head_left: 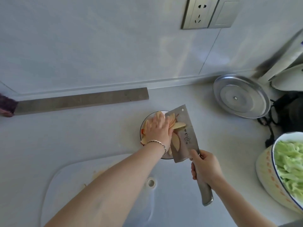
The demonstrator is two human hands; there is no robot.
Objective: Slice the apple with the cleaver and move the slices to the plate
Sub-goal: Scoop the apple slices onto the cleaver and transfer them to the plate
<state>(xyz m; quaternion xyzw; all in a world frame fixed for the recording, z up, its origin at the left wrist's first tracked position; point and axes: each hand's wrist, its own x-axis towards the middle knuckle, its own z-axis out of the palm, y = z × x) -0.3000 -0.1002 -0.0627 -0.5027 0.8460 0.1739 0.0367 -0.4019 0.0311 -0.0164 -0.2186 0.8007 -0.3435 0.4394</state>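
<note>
Right grip (205, 167) is wrapped tight round the handle of the cleaver (186, 136). The blade is held flat-ish and tilted over the right half of the plate (166, 156), and it carries several apple slices (179, 125). Left grip (157, 130) is wide, fingers straight, palm down. It presses on slices at the blade's left edge, directly above the plate. More slices lie on the plate's left side, partly hidden under the hand. The plate sits on the surface, touching the far edge of the cutting board (65, 185). Right of the plate: a metal lid (241, 97), further back, and a bowl (268, 174) of shredded greens (290, 161), nearer. Behind and left of the plate: a grey strip (82, 100) along the wall.
</note>
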